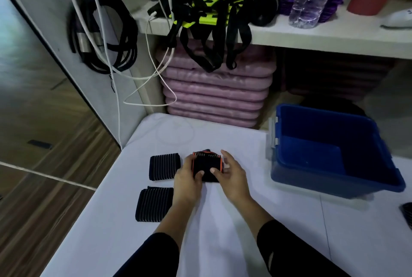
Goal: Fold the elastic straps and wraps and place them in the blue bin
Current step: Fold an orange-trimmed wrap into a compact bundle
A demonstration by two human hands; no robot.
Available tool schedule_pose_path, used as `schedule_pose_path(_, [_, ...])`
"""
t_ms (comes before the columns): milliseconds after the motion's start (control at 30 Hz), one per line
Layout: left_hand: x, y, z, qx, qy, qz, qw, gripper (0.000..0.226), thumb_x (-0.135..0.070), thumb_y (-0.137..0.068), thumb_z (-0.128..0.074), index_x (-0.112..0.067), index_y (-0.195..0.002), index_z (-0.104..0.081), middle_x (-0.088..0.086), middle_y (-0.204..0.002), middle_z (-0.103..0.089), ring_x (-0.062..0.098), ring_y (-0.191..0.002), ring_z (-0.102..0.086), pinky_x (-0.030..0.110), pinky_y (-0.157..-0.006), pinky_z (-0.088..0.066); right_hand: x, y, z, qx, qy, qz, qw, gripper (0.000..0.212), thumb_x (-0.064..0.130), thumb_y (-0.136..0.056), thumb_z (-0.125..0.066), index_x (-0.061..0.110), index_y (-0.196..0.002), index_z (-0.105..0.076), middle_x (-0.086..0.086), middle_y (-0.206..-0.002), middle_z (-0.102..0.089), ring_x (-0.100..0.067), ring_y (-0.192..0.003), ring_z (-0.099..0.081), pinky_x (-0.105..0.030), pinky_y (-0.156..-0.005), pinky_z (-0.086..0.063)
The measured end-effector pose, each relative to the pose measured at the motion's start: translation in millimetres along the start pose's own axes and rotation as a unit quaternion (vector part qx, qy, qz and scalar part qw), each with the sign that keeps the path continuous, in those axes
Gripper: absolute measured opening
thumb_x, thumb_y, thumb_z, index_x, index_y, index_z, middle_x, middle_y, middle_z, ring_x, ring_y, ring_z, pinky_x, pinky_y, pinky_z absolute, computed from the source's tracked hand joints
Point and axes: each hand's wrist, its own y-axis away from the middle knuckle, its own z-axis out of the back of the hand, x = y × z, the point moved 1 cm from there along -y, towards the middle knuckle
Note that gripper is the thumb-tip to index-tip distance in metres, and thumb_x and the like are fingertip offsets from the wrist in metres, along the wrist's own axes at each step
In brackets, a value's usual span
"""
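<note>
Wrap [206, 168], black with orange trim, is lying near the middle of the table [223, 221], and I am folding it there. My left hand [186, 179] is gripping its left edge, thumb on top, fingers curled round. My right hand [233, 177] is staying mostly open, thumb pressing the fold, fingers loosely straight beside the right edge. Two striped wraps [165, 167] [155, 205] are sitting folded toward the left edge. The bin [323, 125] is waiting by the right edge, seemingly empty. Next, I judge, comes pinching the fold closed and carrying it right, over the bin's rim.
</note>
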Motion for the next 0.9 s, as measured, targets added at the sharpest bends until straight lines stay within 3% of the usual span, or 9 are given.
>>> schedule_pose_path(67, [5, 1, -2, 0.006, -0.028, -0.034, 0.999, 0.047, -0.01, -0.089, -0.056, -0.017, -0.133, -0.043, 0.01, -0.113, -0.062, 0.024, -0.105, -0.057, 0.025, -0.087, -0.043, -4, 2, 2, 0.009, 0.009, 0.033, 0.999, 0.056, 0.009, -0.081, -0.069, 0.026, -0.131, -0.051, 0.006, -0.121, -0.056, -0.009, -0.108, -0.058, -0.021, -0.094, -0.048])
schedule_pose_path(133, [5, 4, -3, 0.006, -0.034, -0.054, 0.998, 0.049, -0.011, -0.09, -0.054, -0.018, -0.137, -0.04, 0.009, -0.119, -0.059, 0.023, -0.111, -0.053, 0.023, -0.09, -0.04, -7, 4, 3, 0.015, 0.031, 0.063, 0.997, 0.054, 0.007, -0.08, -0.068, 0.028, -0.129, -0.054, 0.007, -0.12, -0.059, -0.008, -0.111, -0.056, -0.027, -0.096, -0.049])
schedule_pose_path(267, [6, 8, -3, 0.007, -0.053, -0.063, 0.997, 0.052, -0.016, -0.091, -0.053, -0.018, -0.141, -0.035, 0.009, -0.128, -0.051, 0.024, -0.119, -0.047, 0.03, -0.098, -0.042, -3, 6, 5, 0.014, 0.047, 0.077, 0.996, 0.052, 0.008, -0.082, -0.066, 0.028, -0.128, -0.054, 0.007, -0.117, -0.061, -0.009, -0.109, -0.055, -0.033, -0.096, -0.048])
schedule_pose_path(433, [-5, 25, 3, -0.019, -0.114, -0.076, 0.99, 0.05, -0.02, -0.092, -0.053, -0.016, -0.139, -0.036, 0.013, -0.131, -0.042, 0.026, -0.121, -0.039, 0.032, -0.093, -0.042, 3, 28, 17, 0.014, 0.059, 0.065, 0.996, 0.052, 0.016, -0.084, -0.066, 0.028, -0.132, -0.05, 0.009, -0.116, -0.055, -0.012, -0.111, -0.053, -0.03, -0.099, -0.046])
schedule_pose_path(567, [-12, 61, 3, -0.049, -0.189, -0.101, 0.976, 0.043, -0.023, -0.087, -0.058, -0.012, -0.128, -0.049, 0.015, -0.116, -0.05, 0.03, -0.105, -0.047, 0.041, -0.08, -0.05, -2, 71, 38, 0.008, 0.129, 0.053, 0.99, 0.042, 0.028, -0.089, -0.061, 0.024, -0.129, -0.051, 0.004, -0.129, -0.054, -0.014, -0.118, -0.051, -0.036, -0.103, -0.044])
schedule_pose_path(733, [-16, 123, -12, -0.003, -0.184, -0.114, 0.976, 0.03, -0.023, -0.087, -0.056, -0.014, -0.115, -0.058, 0.011, -0.11, -0.056, 0.029, -0.102, -0.048, 0.038, -0.082, -0.046, -20, 140, 79, -0.004, 0.227, 0.036, 0.973, 0.038, 0.036, -0.093, -0.05, 0.026, -0.13, -0.047, 0.007, -0.135, -0.048, -0.013, -0.125, -0.043, -0.026, -0.108, -0.034])
schedule_pose_path(900, [-26, 180, -46, 0.066, -0.173, -0.128, 0.974, 0.024, -0.023, -0.086, -0.054, -0.02, -0.107, -0.064, 0.004, -0.107, -0.062, 0.023, -0.099, -0.05, 0.032, -0.082, -0.045, -51, 205, 134, -0.058, 0.243, 0.005, 0.968, 0.042, 0.045, -0.089, -0.045, 0.026, -0.126, -0.051, 0.008, -0.13, -0.052, -0.011, -0.122, -0.044, -0.017, -0.103, -0.029])
